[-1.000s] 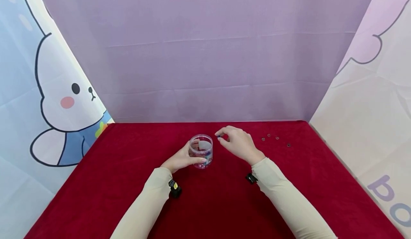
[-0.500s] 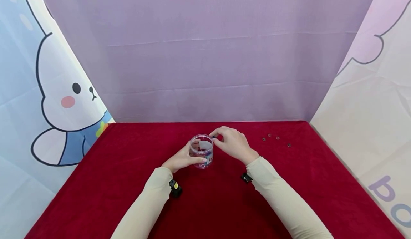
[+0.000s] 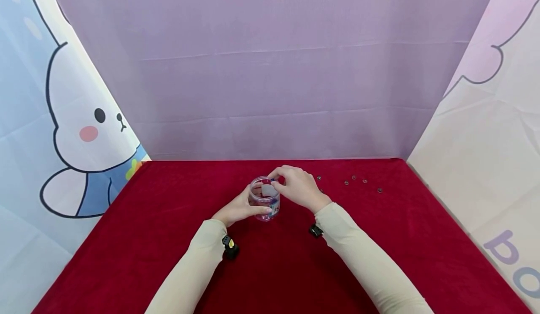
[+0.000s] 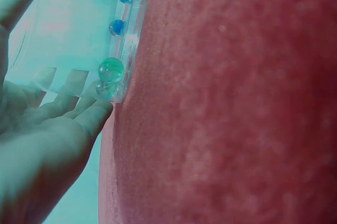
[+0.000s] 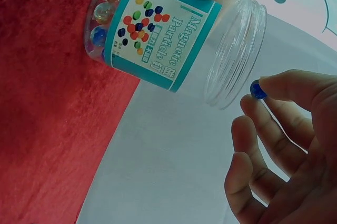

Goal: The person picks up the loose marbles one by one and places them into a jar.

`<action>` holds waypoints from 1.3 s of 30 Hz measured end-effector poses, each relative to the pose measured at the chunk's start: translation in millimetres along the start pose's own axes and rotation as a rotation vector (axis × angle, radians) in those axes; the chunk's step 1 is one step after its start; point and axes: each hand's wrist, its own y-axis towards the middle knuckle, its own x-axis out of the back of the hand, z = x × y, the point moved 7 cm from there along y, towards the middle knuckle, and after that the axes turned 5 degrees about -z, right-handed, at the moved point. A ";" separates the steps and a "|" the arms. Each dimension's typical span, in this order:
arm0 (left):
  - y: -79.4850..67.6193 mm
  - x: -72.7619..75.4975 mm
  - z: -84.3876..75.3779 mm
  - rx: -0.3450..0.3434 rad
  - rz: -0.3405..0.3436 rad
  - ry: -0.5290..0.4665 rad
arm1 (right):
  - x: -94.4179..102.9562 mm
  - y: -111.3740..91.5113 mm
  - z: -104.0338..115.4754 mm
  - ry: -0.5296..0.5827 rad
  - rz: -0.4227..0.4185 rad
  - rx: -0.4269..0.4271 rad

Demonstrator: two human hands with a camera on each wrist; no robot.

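My left hand (image 3: 237, 208) grips a clear plastic jar (image 3: 265, 216) around its side, and the jar stands lidless on the red cloth. In the right wrist view the jar bears a teal-edged label (image 5: 158, 31) with printed coloured dots. Several glass marbles lie at its bottom, among them a green marble (image 4: 111, 70) and a blue marble (image 4: 117, 27) in the left wrist view. Between thumb and forefinger my right hand (image 3: 297, 188) pinches another blue marble (image 5: 257, 90), just outside the jar's mouth in the right wrist view. That hand's other fingers are loosely bent.
Several small marbles (image 3: 346, 183) lie scattered on the red cloth (image 3: 422, 239) to the right of my right hand. A purple curtain (image 3: 270, 70) rises behind the table's far edge, with printed cloths at both sides.
My right hand has moved left with the pinched blue marble, from beside the jar to its rim. Marbles once hidden behind that hand now show. My left hand and the jar stay in place.
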 end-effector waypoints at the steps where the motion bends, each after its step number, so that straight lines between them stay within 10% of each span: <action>1: 0.0 0.1 0.0 0.002 -0.002 0.003 | -0.5 0.7 0.1 -0.001 0.001 -0.003; 39: -1.0 1.4 0.8 0.007 -0.004 0.021 | -11.9 13.8 -4.9 0.032 0.018 -0.048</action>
